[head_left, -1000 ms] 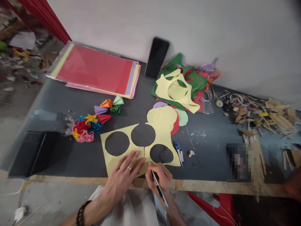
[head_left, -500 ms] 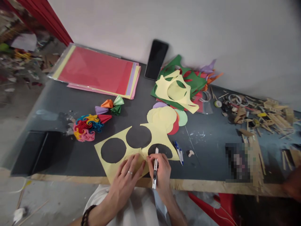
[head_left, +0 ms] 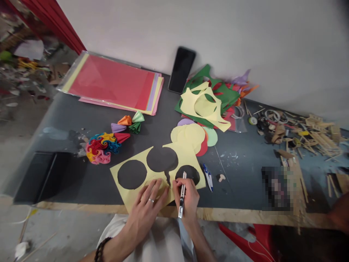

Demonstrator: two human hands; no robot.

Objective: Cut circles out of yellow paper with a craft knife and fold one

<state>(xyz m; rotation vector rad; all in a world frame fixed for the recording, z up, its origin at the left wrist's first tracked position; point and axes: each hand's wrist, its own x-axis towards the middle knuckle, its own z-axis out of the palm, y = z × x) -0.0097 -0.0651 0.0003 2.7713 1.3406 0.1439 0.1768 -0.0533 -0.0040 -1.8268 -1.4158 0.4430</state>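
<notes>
A yellow paper sheet (head_left: pixel 160 177) with several round holes cut out lies at the desk's front. My left hand (head_left: pixel 149 198) rests on its lower part, fingers stretched over the paper. A slim silver utility knife (head_left: pixel 181 200) is held in my right hand (head_left: pixel 188 198), its tip pointing away from me. The same hand's fingertips meet the paper's right part, beside a torn gap running down from the middle hole. Just beyond the sheet lie yellow paper circles (head_left: pixel 191 134), overlapping circles of other colours.
Blue-and-white pens (head_left: pixel 207 177) lie right of the sheet. Cut paper scraps (head_left: pixel 207 102) and a leaning phone (head_left: pixel 181 69) stand behind. Coloured sheets (head_left: pixel 111 80), curled paper pieces (head_left: pixel 100 147) and a black case (head_left: pixel 40 176) are leftward. Sticks (head_left: pixel 324 134) clutter the right.
The slit below the middle hole has widened into a torn gap. My right hand has shifted slightly right with the knife and the paper's right part. My left hand stays put.
</notes>
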